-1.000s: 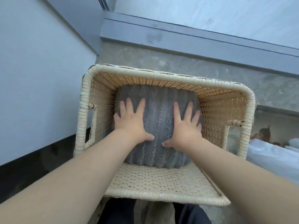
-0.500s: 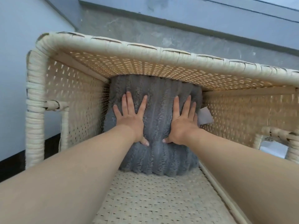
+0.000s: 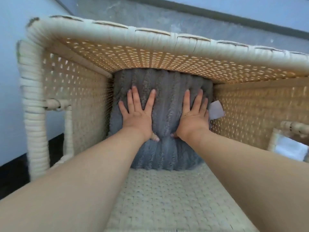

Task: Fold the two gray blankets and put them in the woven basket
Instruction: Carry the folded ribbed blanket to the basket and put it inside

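Note:
A folded gray ribbed blanket (image 3: pixel 167 91) lies deep inside the cream woven basket (image 3: pixel 150 36), filling its bottom. My left hand (image 3: pixel 138 114) presses flat on the blanket's left half, fingers spread. My right hand (image 3: pixel 194 114) presses flat on its right half, fingers straight. A white label (image 3: pixel 216 110) sticks out at the blanket's right edge. Whether a second blanket lies beneath is hidden.
The basket's walls enclose both forearms; a handle opening shows on the left wall (image 3: pixel 55 104) and another on the right (image 3: pixel 294 128). A pale wall (image 3: pixel 10 64) stands to the left. Gray stone ledge (image 3: pixel 184 17) runs behind the basket.
The camera has leaned closer into the basket. Both hands have stayed flat on the blanket, pushing it deeper; the white label has come into sight at the right.

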